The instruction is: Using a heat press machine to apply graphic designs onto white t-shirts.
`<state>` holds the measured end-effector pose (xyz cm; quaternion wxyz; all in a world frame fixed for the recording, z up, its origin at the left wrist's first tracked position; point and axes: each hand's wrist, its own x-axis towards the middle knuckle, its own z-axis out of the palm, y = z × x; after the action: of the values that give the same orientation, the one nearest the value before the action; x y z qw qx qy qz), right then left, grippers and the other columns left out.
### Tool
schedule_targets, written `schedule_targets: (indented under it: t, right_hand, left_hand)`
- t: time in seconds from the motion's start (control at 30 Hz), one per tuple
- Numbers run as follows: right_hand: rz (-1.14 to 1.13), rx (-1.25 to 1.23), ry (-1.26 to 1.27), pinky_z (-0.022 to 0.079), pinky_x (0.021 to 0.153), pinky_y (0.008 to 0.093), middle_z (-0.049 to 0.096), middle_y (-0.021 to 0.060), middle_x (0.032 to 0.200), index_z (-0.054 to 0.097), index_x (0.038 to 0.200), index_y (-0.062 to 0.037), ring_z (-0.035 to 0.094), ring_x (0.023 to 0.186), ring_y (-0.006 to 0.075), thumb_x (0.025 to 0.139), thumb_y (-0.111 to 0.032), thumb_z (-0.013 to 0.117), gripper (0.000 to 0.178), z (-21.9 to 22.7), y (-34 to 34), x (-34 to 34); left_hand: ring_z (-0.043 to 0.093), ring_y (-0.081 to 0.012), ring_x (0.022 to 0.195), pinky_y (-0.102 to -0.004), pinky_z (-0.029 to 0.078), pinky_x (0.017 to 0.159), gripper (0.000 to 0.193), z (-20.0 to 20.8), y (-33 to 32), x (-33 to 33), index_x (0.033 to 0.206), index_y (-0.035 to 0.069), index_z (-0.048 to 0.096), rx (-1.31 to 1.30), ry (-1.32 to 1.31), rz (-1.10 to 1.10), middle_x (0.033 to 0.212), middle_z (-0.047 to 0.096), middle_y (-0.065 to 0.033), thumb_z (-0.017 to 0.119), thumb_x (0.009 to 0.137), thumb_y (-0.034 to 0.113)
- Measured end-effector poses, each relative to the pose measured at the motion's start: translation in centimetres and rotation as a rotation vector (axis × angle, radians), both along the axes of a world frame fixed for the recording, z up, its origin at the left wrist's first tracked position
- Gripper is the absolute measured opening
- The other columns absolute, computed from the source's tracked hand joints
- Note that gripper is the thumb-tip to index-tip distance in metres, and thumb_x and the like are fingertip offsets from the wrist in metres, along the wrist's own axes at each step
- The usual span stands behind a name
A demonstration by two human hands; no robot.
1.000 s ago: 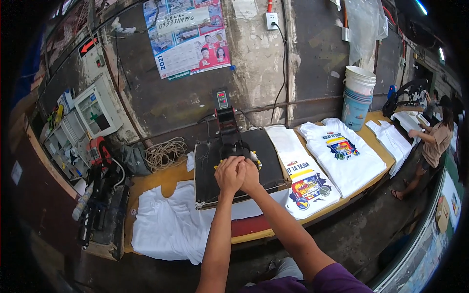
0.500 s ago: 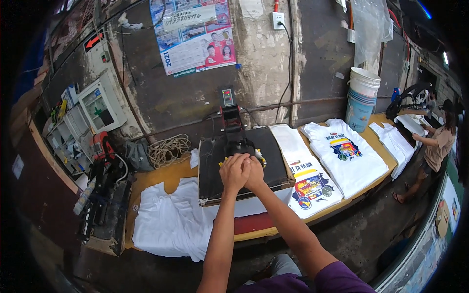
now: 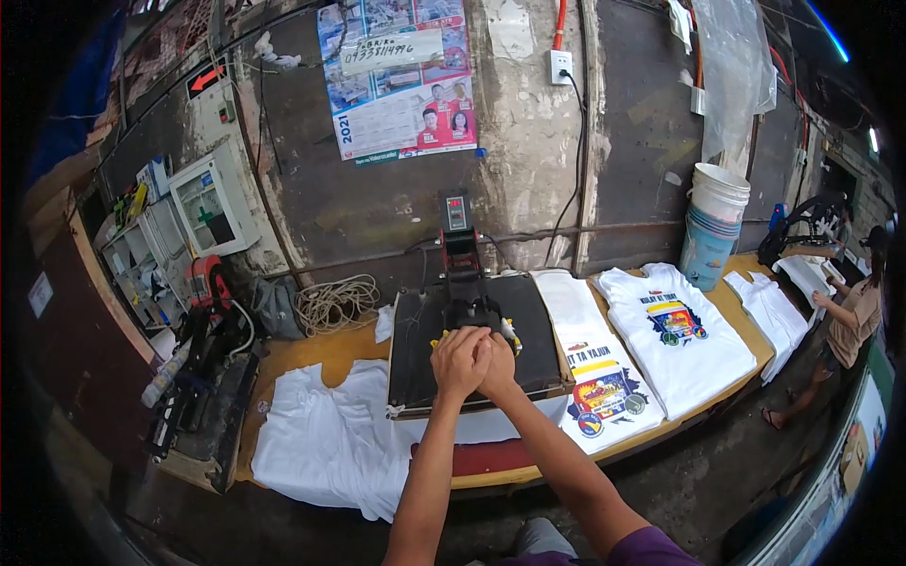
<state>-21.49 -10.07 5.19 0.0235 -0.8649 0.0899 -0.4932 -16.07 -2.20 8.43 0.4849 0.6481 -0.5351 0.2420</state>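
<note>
Heat press is standing on the yellow-covered bench, between a rumpled white shirt and printed white shirts. Left hand and right hand are overlapping over its front part; whether they are gripping anything beneath cannot be determined.

Right hand partly hidden by left hand

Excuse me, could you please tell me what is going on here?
A person's left hand and right hand are together at the front of a black press; their exact grip is hidden. A white garment lies to the left on the yellowish table, and a printed white shirt lies to the right. Another person stands farther right.
</note>
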Motion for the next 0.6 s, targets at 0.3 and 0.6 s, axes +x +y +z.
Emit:
schedule_targets:
  t: [0.3,0.6]
  right_hand:
    - [0.052,0.023,0.033,0.043,0.069,0.0379,0.061,0.0089,0.073,0.060,0.070,-0.0085,0.058,0.073,0.0266,0.075,-0.019,0.060,0.011,-0.5,-0.6,0.0]
    - [0.147,-0.023,-0.035,0.044,0.070,0.0393,0.061,0.0097,0.074,0.060,0.072,-0.0065,0.057,0.073,0.0271,0.075,-0.021,0.060,0.015,-1.3,-1.4,0.3]
  left_hand:
    - [0.065,-0.0285,0.081,-0.0374,0.051,0.073,0.021,0.2,-0.6,-0.3,0.091,0.004,0.071,-0.015,0.008,0.024,0.091,0.069,-0.0091,0.059,0.079,0.016]
    - [0.065,-0.0297,0.082,-0.0384,0.051,0.074,0.023,0.4,-0.9,-0.8,0.091,0.004,0.072,0.000,-0.031,0.050,0.091,0.069,-0.0096,0.056,0.081,0.017]
